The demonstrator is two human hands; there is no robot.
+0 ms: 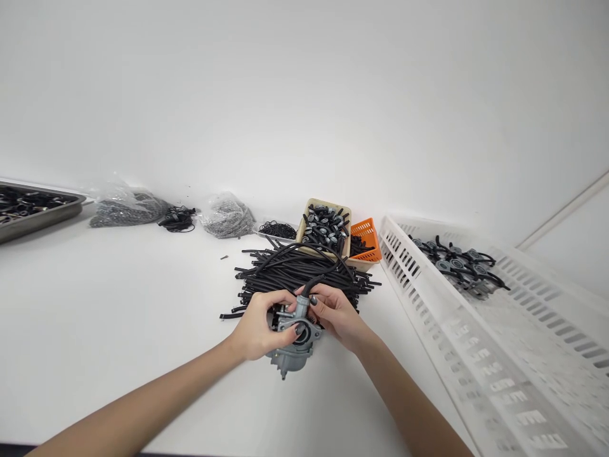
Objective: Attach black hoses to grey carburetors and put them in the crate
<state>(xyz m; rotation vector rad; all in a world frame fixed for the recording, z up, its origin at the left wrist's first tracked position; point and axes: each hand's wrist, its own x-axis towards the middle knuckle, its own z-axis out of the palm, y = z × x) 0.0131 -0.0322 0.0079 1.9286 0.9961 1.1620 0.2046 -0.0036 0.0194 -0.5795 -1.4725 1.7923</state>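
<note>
A grey metal carburetor (291,346) is held just above the white table (118,330), in front of me. My left hand (261,325) is wrapped round its left side, thumb across the front. My right hand (335,312) pinches the end of a black rubber hose (318,281) at a nozzle on the carburetor's top. The hose curves up and back over a pile of cut black hoses (299,273) lying right behind my hands.
A tan box (326,225) of small grey-black parts and an orange basket (367,240) stand behind the pile. A long white slotted crate (495,343) on the right holds finished carburetors with hoses (457,260). Plastic bags (128,206) and a metal tray (33,209) lie at the left.
</note>
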